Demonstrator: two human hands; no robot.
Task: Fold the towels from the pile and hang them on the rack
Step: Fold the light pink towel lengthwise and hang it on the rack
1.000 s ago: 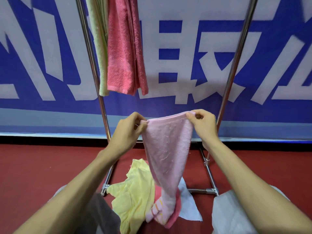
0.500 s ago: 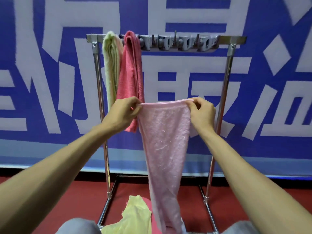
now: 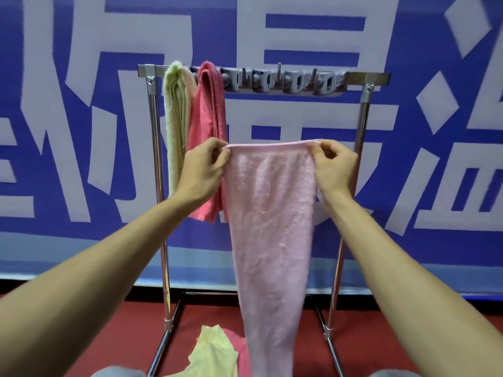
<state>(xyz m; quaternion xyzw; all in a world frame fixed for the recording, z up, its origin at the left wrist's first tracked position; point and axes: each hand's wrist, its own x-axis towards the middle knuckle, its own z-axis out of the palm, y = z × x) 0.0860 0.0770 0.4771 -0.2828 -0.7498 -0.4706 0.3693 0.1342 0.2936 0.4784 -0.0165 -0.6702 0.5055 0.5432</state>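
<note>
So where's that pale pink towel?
The pale pink towel hangs mid-frame in the head view, pinched at its top corners by the left hand and right hand, in front of the rack, just right of the coral towel.

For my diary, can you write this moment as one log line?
left hand pinches pink towel corner | right hand pinches other corner | rack holds green towel, red towel

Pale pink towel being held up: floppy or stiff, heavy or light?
Probably floppy: the pale pink towel hangs limp, narrowing below the left hand and right hand. Likely light: pinches at its top corners carry it.
</note>
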